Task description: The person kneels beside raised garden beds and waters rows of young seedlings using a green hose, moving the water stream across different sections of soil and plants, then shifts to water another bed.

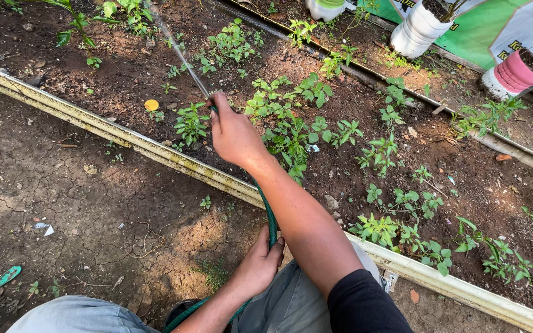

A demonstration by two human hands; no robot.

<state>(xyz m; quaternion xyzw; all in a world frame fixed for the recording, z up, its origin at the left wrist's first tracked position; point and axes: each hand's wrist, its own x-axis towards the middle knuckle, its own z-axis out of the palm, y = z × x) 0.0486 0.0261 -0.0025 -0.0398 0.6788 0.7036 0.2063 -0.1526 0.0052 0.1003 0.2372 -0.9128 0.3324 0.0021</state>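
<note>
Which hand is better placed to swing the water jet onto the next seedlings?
Right, probably. The right hand grips the nozzle end of the thin green rubber hose over the soil bed, among the small leafy green seedlings. The left hand only holds the hose lower, near the knees.

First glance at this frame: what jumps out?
The right hand stretches over the garden bed at centre, gripping the end of a green hose that shoots a thin water jet toward the upper left. The left hand holds the hose lower down, near the person's knees. Small green seedlings dot the dark soil behind a pale border rail.
</note>
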